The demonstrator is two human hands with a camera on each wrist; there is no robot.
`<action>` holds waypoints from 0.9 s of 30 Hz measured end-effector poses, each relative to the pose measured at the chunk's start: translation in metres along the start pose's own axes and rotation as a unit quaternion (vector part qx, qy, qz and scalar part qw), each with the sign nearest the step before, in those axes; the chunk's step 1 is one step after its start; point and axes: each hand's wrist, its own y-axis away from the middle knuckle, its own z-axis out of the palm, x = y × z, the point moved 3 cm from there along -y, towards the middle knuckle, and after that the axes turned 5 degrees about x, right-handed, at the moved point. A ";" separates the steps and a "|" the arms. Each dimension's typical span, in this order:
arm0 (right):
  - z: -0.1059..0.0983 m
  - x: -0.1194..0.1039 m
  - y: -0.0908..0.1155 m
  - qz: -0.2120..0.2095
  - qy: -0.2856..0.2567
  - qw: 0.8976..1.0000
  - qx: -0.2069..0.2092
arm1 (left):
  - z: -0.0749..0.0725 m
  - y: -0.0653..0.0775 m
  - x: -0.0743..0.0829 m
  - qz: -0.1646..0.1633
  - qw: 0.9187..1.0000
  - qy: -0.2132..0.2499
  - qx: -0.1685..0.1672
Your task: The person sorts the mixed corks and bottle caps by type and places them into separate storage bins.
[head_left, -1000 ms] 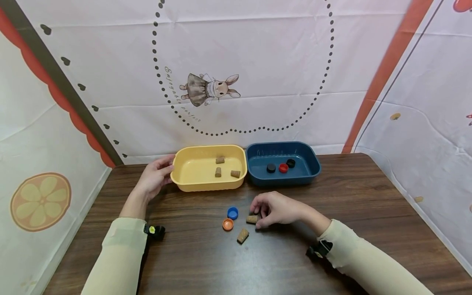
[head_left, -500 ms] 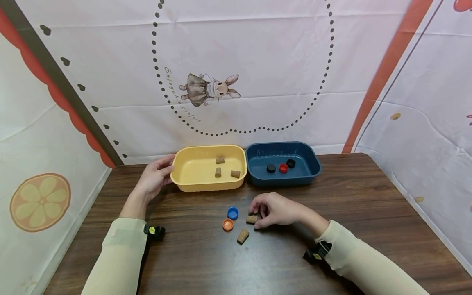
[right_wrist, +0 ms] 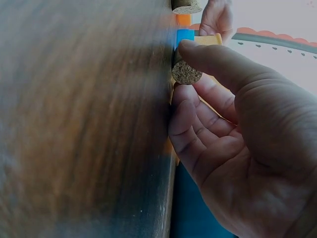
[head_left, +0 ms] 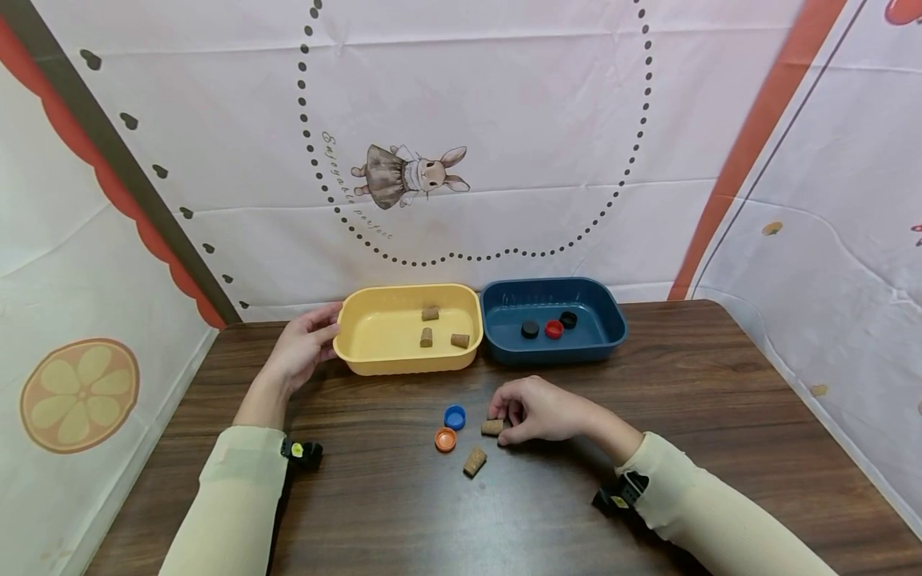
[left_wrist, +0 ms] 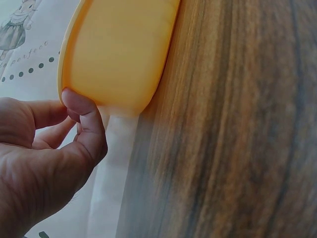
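Observation:
My right hand (head_left: 543, 410) pinches a cork (head_left: 491, 428) lying on the table, thumb on one side and fingers on the other. The right wrist view shows the round speckled end of this cork (right_wrist: 187, 73) between thumb and fingertips. A second cork (head_left: 475, 462) lies nearer me. To their left are a blue bottle cap (head_left: 454, 417) and an orange bottle cap (head_left: 445, 439). At the far left, my left hand (head_left: 301, 350) grips the end rim of a yellow tray (head_left: 389, 367); its thumb (left_wrist: 81, 104) laps over the rim in the left wrist view.
Three corks (head_left: 426, 337) lie in the yellow tray. Right beside it stands a dark blue tray (head_left: 555, 354) holding two black caps (head_left: 529, 329) and a red cap (head_left: 553, 329). A printed cloth (head_left: 547, 120) hangs behind the wooden table (head_left: 403, 520).

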 end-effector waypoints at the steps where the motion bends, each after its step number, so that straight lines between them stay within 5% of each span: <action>1: 0.000 0.000 0.000 0.000 0.002 1.000 0.000 | 0.000 0.000 0.000 0.000 1.000 -0.001 -0.001; 27: -0.010 -0.008 0.003 0.014 0.009 1.000 0.017 | -0.001 -0.003 -0.003 -0.004 1.000 0.003 -0.002</action>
